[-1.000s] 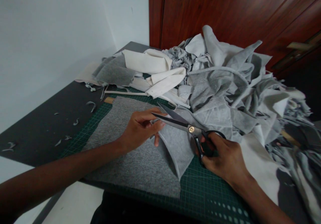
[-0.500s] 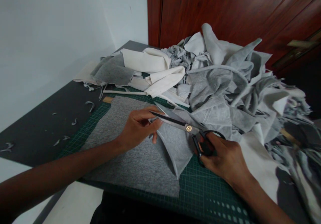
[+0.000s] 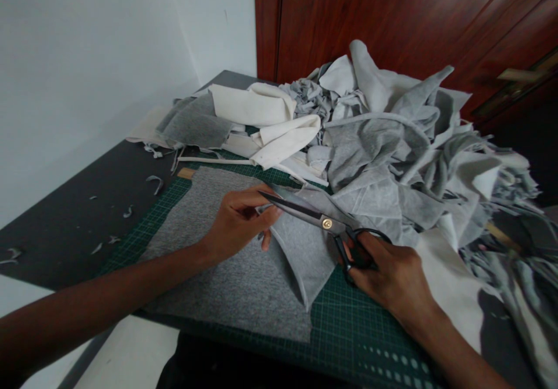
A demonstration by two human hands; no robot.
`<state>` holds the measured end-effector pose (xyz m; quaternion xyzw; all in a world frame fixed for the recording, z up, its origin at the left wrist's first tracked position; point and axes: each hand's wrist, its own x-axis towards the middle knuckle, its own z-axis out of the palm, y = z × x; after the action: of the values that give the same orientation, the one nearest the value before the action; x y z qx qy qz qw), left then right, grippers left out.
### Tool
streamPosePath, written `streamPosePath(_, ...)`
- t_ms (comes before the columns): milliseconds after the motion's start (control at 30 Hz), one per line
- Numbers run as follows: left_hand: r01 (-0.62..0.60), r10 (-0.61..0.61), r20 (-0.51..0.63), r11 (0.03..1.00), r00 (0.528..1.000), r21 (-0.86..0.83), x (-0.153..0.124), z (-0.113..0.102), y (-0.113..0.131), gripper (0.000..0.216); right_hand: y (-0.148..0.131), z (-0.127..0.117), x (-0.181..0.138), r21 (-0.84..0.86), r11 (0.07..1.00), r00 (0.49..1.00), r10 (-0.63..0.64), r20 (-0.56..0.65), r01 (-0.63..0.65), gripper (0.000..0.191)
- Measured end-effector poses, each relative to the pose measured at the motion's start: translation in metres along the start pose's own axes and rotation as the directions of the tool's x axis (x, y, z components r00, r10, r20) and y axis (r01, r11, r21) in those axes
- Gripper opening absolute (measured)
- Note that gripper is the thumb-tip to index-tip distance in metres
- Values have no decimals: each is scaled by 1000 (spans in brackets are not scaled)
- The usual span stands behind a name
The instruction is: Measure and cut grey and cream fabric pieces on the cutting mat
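- Clamping the scissors [image 3: 326, 224] by their handles in the right hand [image 3: 386, 270].
- Aiming the parted blades [image 3: 294, 207] leftward and slightly away, along their long axis, straight at the left hand [image 3: 244, 217].
- Pinching the light grey flap [image 3: 309, 249] in that left hand, between both hands, under the blades.
- Overlapping left fingers at the blade tips; can't tell whether touching.
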<state>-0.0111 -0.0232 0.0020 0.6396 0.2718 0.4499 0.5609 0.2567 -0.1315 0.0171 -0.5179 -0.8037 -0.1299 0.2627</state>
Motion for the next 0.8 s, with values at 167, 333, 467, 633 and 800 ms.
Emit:
streamPosePath(167, -13, 13, 5, 1000, 1000, 16, 1, 1, 4, 14, -1, 5, -1, 50, 995, 996, 85, -4, -85, 16)
streamPosePath(333, -34, 35, -37, 999, 999, 26, 3, 0, 4, 15, 3, 5, -2, 82, 973, 975, 218, -32, -215, 20)
streamPosePath(467, -34, 34, -43, 999, 999, 12, 3, 0, 2, 15, 3, 3, -2, 43, 979, 979, 199, -47, -198, 20)
streamPosePath(633, -4, 2, -53, 999, 999, -39, 2, 0, -1, 16, 0, 5, -4, 49, 989, 990, 139, -8, -138, 9)
streamPosePath(800, 17, -22, -69, 997, 997, -69, 1, -2, -5, 22, -2, 7, -3, 50, 994, 995, 96, 14, -96, 7)
